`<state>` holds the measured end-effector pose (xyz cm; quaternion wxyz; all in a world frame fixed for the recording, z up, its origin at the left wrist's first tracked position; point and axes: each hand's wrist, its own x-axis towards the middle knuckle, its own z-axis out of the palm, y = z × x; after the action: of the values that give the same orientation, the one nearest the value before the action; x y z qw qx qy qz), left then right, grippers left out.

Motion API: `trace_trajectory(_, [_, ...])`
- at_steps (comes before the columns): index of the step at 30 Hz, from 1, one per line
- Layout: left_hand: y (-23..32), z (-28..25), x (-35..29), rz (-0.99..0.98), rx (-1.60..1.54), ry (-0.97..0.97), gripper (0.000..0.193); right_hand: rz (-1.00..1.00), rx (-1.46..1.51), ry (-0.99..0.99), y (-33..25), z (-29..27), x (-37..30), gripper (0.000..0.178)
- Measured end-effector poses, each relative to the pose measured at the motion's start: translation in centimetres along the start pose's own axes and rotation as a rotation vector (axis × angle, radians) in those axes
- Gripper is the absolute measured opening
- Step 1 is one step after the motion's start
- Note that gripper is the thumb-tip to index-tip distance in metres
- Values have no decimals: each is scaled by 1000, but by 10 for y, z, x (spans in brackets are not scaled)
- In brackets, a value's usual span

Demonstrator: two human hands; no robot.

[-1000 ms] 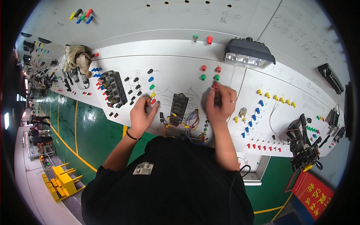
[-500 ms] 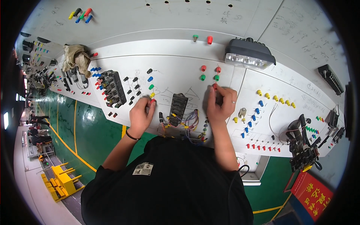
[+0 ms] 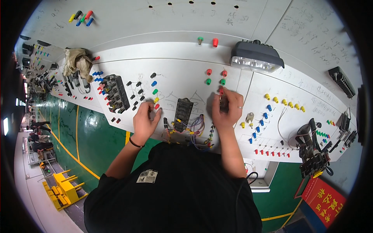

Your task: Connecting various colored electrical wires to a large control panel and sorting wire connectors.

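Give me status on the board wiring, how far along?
Done: black block is mounted, with coloured wires bundled below it. In hand: right hand holds a dark tool at the red and green pegs; left hand rests on the board beside a red peg. Left: most pegs look bare.

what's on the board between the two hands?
In the head view, a black fuse block sits on the white board between the left hand and the right hand, with a bundle of coloured wires below it.
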<state>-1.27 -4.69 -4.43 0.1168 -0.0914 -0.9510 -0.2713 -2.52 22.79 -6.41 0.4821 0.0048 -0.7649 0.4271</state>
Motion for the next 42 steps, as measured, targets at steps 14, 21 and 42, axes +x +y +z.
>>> trace_trajectory(14, [-7,2,-4,-127,-23,-80,20,33,15,-31,0,-1,-4,23])
trace_trajectory(21, [-2,3,-3,-56,-42,26,19,-14,2,14,0,0,1,24])
trace_trajectory(42, [5,5,-2,22,-21,57,20,41,-5,21,-5,-1,6,23])
